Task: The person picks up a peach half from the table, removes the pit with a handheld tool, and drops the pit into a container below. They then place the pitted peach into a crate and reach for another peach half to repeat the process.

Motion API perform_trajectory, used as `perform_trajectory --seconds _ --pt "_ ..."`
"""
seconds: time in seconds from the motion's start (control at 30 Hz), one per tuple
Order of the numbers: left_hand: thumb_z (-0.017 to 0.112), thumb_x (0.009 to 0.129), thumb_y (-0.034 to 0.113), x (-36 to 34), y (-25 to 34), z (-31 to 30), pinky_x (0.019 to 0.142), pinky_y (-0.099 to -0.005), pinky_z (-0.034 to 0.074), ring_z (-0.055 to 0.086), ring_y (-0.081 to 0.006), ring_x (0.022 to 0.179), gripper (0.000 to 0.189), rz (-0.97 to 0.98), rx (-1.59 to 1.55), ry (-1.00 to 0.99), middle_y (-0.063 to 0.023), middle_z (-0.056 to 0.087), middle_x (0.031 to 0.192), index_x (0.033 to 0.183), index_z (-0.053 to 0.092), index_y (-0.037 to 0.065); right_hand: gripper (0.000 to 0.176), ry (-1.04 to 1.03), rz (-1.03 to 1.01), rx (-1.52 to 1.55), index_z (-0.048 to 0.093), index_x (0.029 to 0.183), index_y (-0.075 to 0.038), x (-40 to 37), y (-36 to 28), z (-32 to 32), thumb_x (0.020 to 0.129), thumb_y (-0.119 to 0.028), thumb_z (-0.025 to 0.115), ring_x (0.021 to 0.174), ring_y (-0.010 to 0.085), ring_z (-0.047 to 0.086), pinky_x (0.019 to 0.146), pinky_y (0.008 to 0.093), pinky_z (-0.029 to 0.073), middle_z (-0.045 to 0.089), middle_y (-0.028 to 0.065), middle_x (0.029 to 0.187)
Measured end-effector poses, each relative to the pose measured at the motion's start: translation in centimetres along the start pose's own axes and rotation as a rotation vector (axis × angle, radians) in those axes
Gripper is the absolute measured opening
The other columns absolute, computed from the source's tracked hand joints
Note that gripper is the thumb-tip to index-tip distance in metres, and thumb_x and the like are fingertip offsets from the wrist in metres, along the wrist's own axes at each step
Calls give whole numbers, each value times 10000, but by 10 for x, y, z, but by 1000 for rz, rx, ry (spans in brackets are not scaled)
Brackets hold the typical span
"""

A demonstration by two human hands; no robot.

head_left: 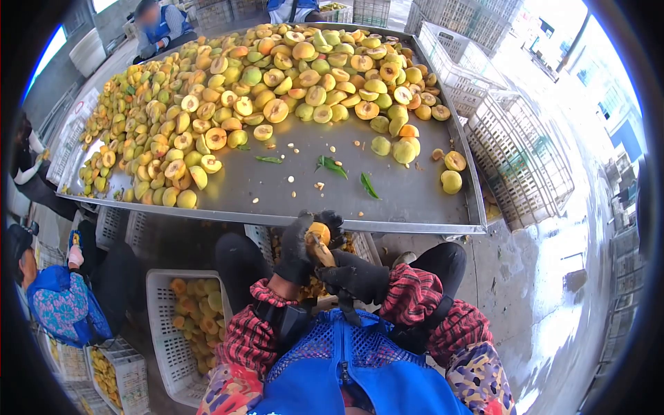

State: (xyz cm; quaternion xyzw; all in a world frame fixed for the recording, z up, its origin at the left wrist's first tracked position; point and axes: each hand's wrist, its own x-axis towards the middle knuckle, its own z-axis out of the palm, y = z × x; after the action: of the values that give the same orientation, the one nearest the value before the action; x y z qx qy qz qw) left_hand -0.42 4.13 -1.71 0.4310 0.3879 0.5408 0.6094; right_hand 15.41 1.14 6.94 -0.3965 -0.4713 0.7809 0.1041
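Fruit, 1, held by left hand; right hand touching.

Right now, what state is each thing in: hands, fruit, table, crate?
left hand: gloved, gripping the held fruit
held fruit: raised off the table edge; cut or whole unclear
right hand: gloved, closed on a tan object
piled fruit: mostly halved, pits out
metal table: strewn with leaves and pits
white crate: partly filled with fruit
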Motion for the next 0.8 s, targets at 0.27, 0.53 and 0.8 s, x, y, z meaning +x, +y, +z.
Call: perform_trajectory --seconds 0.27,0.53,0.8 --pt "510 882 201 -11 10 6 753 -288 500 606 -146 850 262 53 150 46 -76 628 961 1058 558 14 240 -96 9 271 493 1026 -92 3 13 -4 877 -263 570 452 60 427 392 209 342 493 -8 654" --pt "471 898 158 -10 27 25 787 -299 481 596 -179 879 238 -135 -509 121 -105 619 972 1047 559 -5 161 -84 -40 396 501 971 -86 0 16 7 892 -220 541 417 57 402 363 204 298 464 -15 601" --pt "547 834 134 -5 -29 -8 804 -330 477 594 -263 889 288 535 762 257 -172 599 971 1046 534 -60 164 -18 -60 375 510 984 -72 1 18 14 896 -209 530 414 52 399 362 205 289 466 -18 594"
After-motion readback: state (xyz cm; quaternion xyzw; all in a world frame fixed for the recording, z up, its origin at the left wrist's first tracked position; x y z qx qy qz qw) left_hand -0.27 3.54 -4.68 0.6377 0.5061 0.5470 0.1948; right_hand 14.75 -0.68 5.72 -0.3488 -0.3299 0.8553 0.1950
